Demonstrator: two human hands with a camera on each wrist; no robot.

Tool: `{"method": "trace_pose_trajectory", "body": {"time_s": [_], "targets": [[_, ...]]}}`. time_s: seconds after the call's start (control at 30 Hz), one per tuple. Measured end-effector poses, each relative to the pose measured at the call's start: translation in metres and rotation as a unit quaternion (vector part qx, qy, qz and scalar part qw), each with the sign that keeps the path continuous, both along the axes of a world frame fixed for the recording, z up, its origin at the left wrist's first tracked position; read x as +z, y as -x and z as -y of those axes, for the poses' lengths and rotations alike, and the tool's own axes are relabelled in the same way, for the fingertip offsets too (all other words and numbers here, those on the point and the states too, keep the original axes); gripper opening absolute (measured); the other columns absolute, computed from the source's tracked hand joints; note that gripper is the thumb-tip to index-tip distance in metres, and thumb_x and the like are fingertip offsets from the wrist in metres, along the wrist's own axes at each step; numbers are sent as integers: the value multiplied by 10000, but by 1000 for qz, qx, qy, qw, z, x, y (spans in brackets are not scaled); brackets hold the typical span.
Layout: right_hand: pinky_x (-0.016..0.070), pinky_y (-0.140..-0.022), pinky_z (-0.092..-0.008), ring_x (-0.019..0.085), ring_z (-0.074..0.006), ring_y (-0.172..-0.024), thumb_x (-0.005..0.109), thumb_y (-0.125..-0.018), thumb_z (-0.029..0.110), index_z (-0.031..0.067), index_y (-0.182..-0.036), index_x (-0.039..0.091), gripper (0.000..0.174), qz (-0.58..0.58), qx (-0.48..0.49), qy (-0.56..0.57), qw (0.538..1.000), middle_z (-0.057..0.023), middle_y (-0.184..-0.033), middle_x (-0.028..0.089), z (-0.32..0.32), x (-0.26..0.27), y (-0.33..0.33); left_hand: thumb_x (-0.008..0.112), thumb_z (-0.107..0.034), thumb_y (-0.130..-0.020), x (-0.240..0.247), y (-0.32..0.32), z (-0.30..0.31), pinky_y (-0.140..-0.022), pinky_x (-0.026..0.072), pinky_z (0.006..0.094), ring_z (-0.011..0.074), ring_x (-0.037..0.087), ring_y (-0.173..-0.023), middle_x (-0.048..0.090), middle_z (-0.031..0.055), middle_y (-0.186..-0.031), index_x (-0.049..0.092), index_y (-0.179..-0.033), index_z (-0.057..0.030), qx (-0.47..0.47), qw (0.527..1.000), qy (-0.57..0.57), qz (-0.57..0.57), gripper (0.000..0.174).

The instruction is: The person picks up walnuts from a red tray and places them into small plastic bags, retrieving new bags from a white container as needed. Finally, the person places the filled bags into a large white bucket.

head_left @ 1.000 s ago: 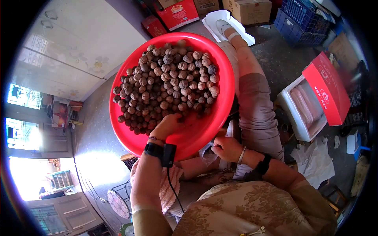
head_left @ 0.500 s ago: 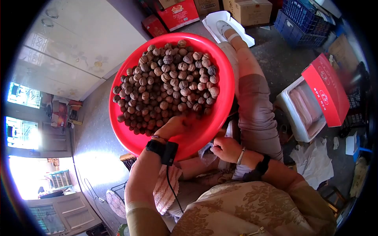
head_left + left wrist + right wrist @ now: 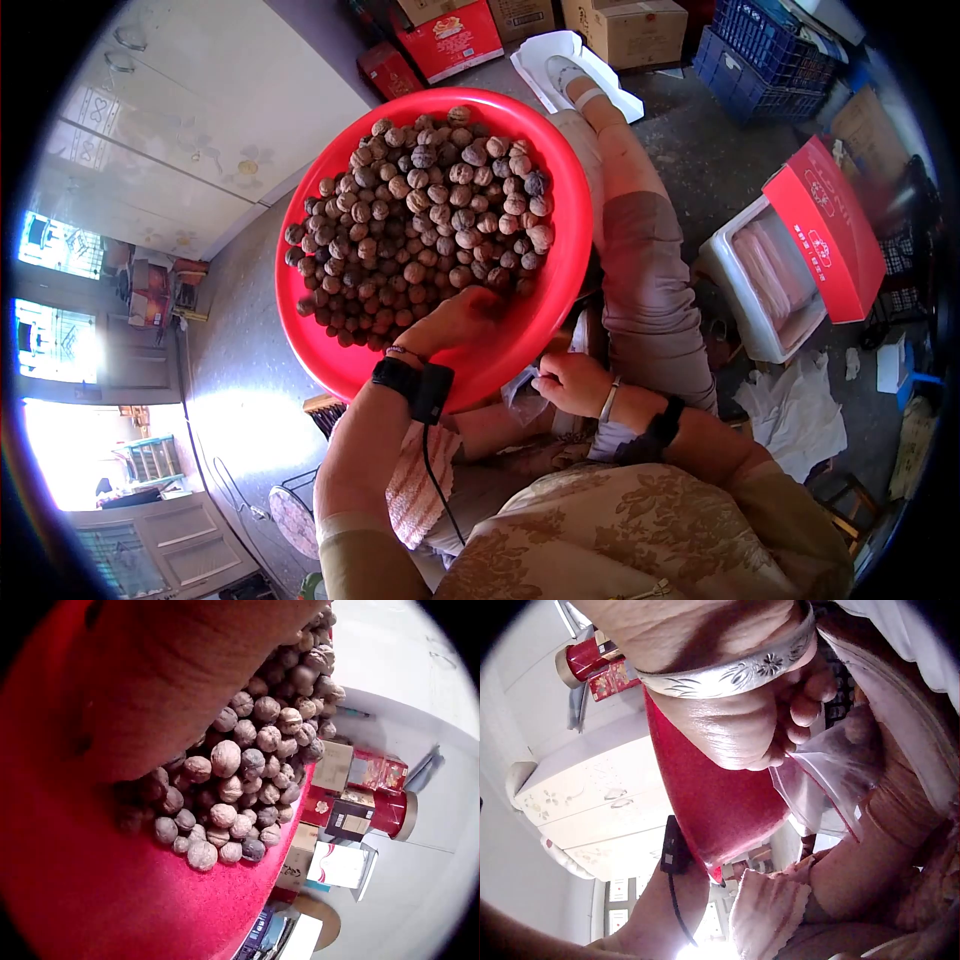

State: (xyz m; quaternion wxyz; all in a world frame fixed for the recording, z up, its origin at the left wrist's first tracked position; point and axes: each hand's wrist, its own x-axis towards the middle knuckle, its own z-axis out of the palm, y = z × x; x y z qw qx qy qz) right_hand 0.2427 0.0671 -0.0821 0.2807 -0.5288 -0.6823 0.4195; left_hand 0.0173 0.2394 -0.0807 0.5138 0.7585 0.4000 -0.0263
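Note:
A wide red plastic basin (image 3: 560, 270) is heaped with brown walnuts (image 3: 410, 215), which also fill the middle of the left wrist view. My left hand (image 3: 455, 322) reaches over the near rim to the pile's lower edge, its fingertips hidden there. In the left wrist view it looms large beside the nearest walnuts (image 3: 225, 759). Just outside the basin's near right side, my right hand (image 3: 577, 383) has its fingers curled. The right wrist view shows those fingers pinching the top of a clear plastic zip bag (image 3: 817, 787) with a red strip; the bag hangs below them.
The person's outstretched leg (image 3: 650, 270) runs along the basin's right side. Farther right stands an open white foam box (image 3: 775, 270) with a red lid. Blue crates (image 3: 765, 65) and cardboard boxes (image 3: 630, 30) stand behind. A white cabinet (image 3: 190, 120) is at the left.
My left hand has slid a little to the right along the near edge of the walnuts. My right hand stays in nearly the same place beside the basin.

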Motion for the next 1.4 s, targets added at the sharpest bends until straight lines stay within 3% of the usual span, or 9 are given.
{"method": "trace_pose_trajectory", "body": {"time_s": [0.2,0.43,0.63,0.7,0.83,0.9,1.0,1.27,1.4], "targets": [[485,-635,-465,629,-373,-710,651,-848,255,36,-745,598,248,7,5,2,1000,-175,-720,633,0,0,0,649,-98,-870,30,-14,9,-997,448,313,186,566,-1133,615,115,-1265,494,-1362,-23,4,992,108,60,521],[485,-636,-465,630,-372,-709,652,-850,265,38,-751,599,253,5,1,-7,1000,-174,-719,634,1,-1,0,644,-97,-865,16,-7,7,-987,451,315,170,569,-1104,638,92,-1209,526,-1327,-44,-27,997,73,16,479],[485,-643,-468,632,-373,-715,653,-845,272,39,-757,605,253,5,-7,12,1000,-175,-722,635,1,1,0,656,-137,-872,20,-1,8,-798,512,286,105,581,-899,644,25,-1077,459,-1379,-54,-45,992,112,-31,550],[485,-648,-470,633,-372,-720,650,-844,276,40,-758,607,255,6,-7,18,1000,-176,-728,637,0,2,1,654,-204,-885,21,4,9,-635,488,268,92,561,-740,643,4,-941,532,-1295,-54,-32,993,109,-16,453],[484,-659,-471,634,-374,-739,638,-844,282,38,-752,614,261,9,-7,7,1000,-184,-748,640,1,1,0,629,-256,-908,59,3,3,-555,431,248,89,519,-641,611,-6,-804,608,-1171,-64,-26,985,96,-141,327],[485,-662,-470,633,-376,-744,635,-844,282,37,-749,615,264,8,-9,4,1000,-187,-752,640,2,2,-1,594,-259,-941,90,0,10,-513,373,228,80,471,-579,560,-12,-719,642,-1038,-56,183,974,112,-75,230],[487,-665,-464,631,-380,-745,641,-839,281,31,-750,613,267,-12,-12,20,1000,-189,-758,638,1,2,-1,629,-316,-917,117,-1,23,-462,348,228,63,452,-547,535,-28,-694,640,-1002,-66,308,948,77,34,264],[471,-590,-426,622,-347,-663,685,-831,215,24,-766,590,223,-44,-17,-74,996,-174,-705,622,1,-13,-1,637,-237,-913,172,3,120,-576,392,200,50,496,-690,593,-12,-852,607,-1093,-24,278,941,70,177,280],[484,-635,-458,625,-373,-711,669,-825,233,18,-730,582,251,-50,-18,-48,997,-185,-731,630,-1,-18,1,640,-143,-880,170,-9,167,-632,441,227,92,547,-740,610,16,-874,610,-1079,2,325,903,167,226,248]]}}
